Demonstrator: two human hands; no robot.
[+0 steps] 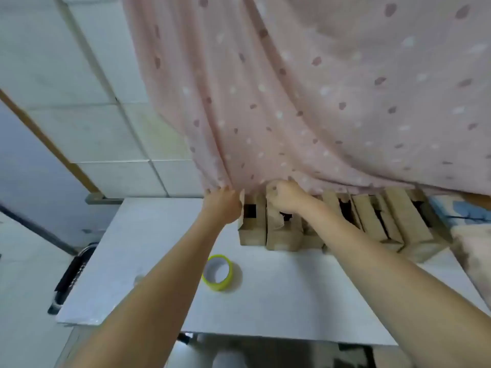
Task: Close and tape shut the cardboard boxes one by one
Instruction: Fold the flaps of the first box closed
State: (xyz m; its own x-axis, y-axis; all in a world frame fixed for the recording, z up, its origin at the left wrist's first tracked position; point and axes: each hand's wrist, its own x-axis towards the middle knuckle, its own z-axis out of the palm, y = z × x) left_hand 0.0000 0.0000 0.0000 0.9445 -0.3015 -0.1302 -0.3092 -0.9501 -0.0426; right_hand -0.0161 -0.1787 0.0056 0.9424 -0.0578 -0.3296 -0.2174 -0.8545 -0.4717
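Both hands at cardboard boxes (279, 229) under pink curtain (318, 102), tape roll (218, 272) on table (292, 301)

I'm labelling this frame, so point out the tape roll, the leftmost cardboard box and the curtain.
tape roll (221, 272): head view, yellow-green outer rim.
leftmost cardboard box (252, 236): head view, near side wall.
curtain (305, 102): head view, mid-fabric.

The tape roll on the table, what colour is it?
Yellow-green, with a pale grey inner core; the tape roll shows clearly in the head view.

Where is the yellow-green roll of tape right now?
In the head view the yellow-green roll of tape lies on the white table, between the forearms, nearer the person than the row of brown cardboard boxes; neither hand touches it.
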